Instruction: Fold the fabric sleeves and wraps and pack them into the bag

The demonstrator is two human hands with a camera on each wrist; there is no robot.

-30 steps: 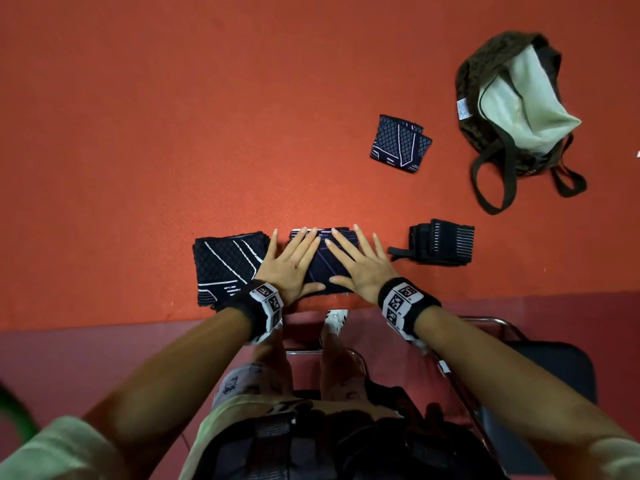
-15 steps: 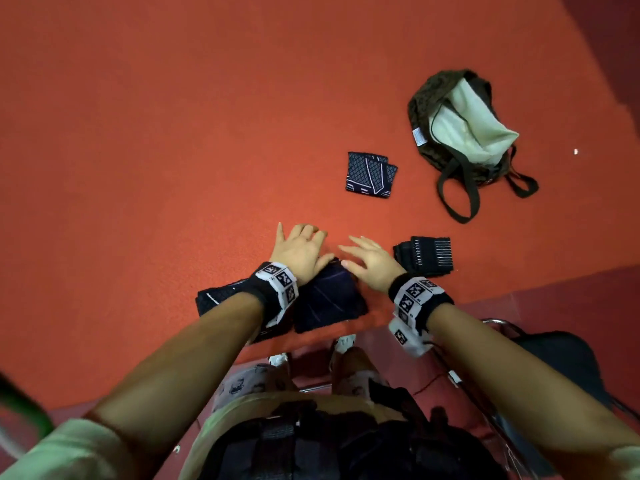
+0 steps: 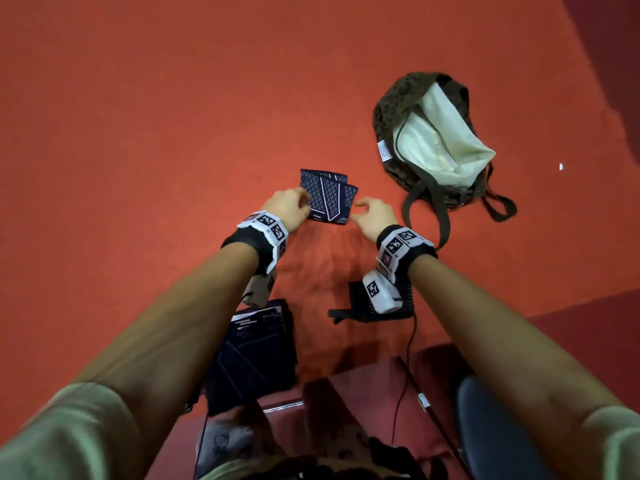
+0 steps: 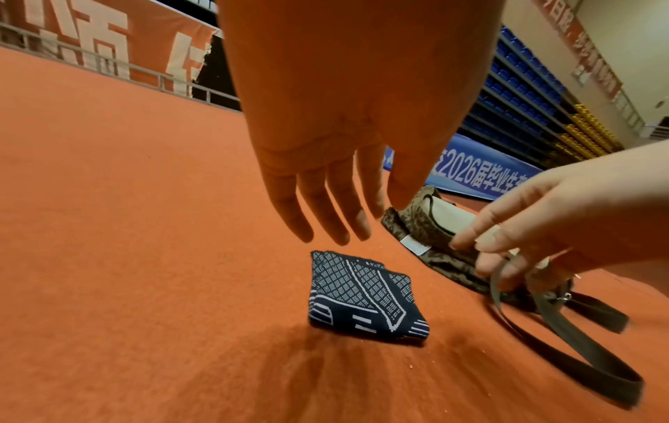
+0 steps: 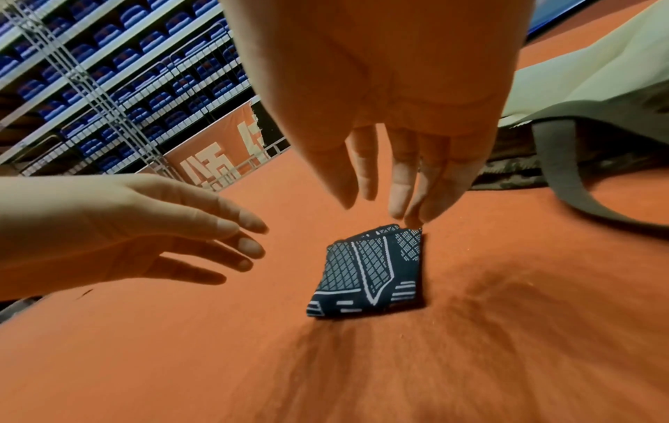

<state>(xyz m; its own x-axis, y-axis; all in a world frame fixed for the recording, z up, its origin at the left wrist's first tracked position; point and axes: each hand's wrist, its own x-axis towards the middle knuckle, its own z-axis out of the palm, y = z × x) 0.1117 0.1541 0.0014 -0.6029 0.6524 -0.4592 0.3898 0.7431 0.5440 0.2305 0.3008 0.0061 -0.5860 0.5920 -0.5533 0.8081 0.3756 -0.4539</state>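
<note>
A small folded navy sleeve with a white grid pattern [image 3: 327, 197] [image 4: 362, 294] [image 5: 369, 272] lies flat on the orange-red carpet. My left hand [image 3: 304, 206] [image 4: 326, 229] hovers at its left edge with straight fingers and holds nothing. On its right, my right hand [image 3: 360, 209] [image 5: 383, 206] is also open, its fingertips close to the sleeve's far right corner. The olive patterned bag [image 3: 391, 109] [image 4: 416, 226] lies open to the right and shows its cream lining. A folded dark sleeve stack [image 3: 256, 355] and a black ribbed wrap [image 3: 353, 303] lie nearer to me.
The bag's long straps [image 3: 443, 216] trail over the carpet toward my right hand. A dark chair [image 3: 502, 427] and a thin cable [image 3: 405, 372] are at the lower right, over a darker red floor strip [image 3: 588, 327]. My wrist camera partly hides the black wrap.
Both hands lifted off the folded dark sleeve near me and reached forward to either side of the small grid-patterned sleeve. My head view followed them forward.
</note>
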